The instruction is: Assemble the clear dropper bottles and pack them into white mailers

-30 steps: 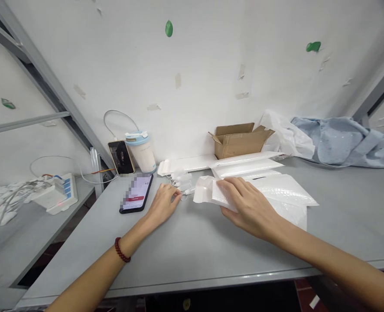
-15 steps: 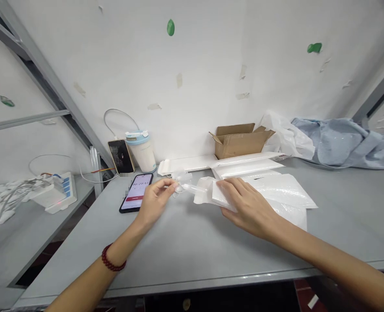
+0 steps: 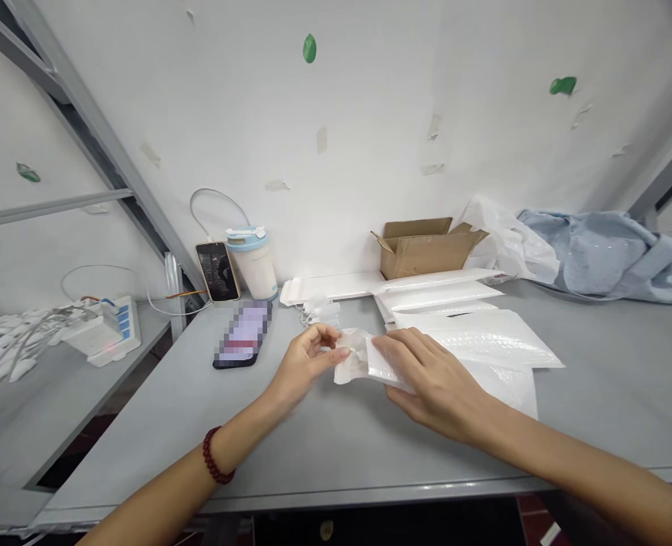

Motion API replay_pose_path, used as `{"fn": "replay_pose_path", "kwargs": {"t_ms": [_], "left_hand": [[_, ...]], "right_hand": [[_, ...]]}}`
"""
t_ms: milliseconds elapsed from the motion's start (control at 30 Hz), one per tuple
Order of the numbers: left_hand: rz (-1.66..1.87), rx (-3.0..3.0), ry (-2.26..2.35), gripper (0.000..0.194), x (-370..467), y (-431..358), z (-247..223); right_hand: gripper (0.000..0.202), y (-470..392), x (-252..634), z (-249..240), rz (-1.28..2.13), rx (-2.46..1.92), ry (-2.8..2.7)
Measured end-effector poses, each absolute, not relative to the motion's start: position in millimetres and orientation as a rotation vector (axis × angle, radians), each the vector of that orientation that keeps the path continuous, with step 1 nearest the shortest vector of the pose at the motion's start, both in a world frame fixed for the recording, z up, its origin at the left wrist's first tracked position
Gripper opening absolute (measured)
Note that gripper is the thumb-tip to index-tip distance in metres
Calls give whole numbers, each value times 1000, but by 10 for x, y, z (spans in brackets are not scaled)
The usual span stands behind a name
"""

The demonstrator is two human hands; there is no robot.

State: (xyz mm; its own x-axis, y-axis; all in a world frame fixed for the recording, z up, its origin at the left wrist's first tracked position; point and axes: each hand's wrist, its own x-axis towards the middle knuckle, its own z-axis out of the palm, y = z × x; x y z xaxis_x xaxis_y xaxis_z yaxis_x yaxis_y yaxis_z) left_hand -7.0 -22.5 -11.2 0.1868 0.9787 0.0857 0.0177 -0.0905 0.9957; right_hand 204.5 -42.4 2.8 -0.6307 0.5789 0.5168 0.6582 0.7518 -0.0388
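Observation:
My right hand (image 3: 435, 383) is wrapped over a small white bubble mailer (image 3: 382, 362), thumb below and fingers on top, holding it just above the table with its mouth to the left. My left hand (image 3: 305, 365) is at that mouth, thumb and fingertips pinched on the thin white flap (image 3: 350, 368). Whether anything else is between those fingertips is hidden. Just behind my left hand lie small clear plastic pieces (image 3: 321, 312) with ring-like parts. More white bubble mailers (image 3: 500, 337) lie in a loose pile behind and right of my right hand.
An open cardboard box (image 3: 427, 254) stands against the wall beside a white plastic bag (image 3: 510, 243) and a light blue cloth (image 3: 603, 250). At left are a lidded cup (image 3: 256, 265), a propped phone (image 3: 218, 271), a flat phone (image 3: 243, 334) and a power strip (image 3: 117, 334).
My left hand has moved right, from beside the mailer's mouth onto its flap. The clear tube-like piece that reached from its fingers into the mailer no longer shows. The view has shifted slightly.

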Motion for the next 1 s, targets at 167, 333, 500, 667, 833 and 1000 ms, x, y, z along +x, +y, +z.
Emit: {"fn": "replay_pose_path", "kwargs": {"t_ms": [167, 333, 500, 667, 833, 1000], "left_hand": [[788, 1161, 929, 38, -78, -244, -106], [642, 1266, 970, 20, -9, -310, -136], [725, 1315, 1050, 19, 19, -306, -159], [862, 1171, 1043, 17, -7, -275, -115], [964, 1012, 913, 27, 16, -247, -130], [1006, 944, 891, 33, -10, -222, -166]], "right_hand": [[43, -494, 2023, 55, -122, -780, -2555], [42, -550, 1987, 51, -138, -691, -2655], [42, -553, 1958, 10, -293, -658, -2647], [45, -593, 1943, -30, -561, -657, -2517], [44, -593, 1907, -114, -896, -726, -2423], [41, -515, 1930, -117, -1013, -809, -2392]]}}
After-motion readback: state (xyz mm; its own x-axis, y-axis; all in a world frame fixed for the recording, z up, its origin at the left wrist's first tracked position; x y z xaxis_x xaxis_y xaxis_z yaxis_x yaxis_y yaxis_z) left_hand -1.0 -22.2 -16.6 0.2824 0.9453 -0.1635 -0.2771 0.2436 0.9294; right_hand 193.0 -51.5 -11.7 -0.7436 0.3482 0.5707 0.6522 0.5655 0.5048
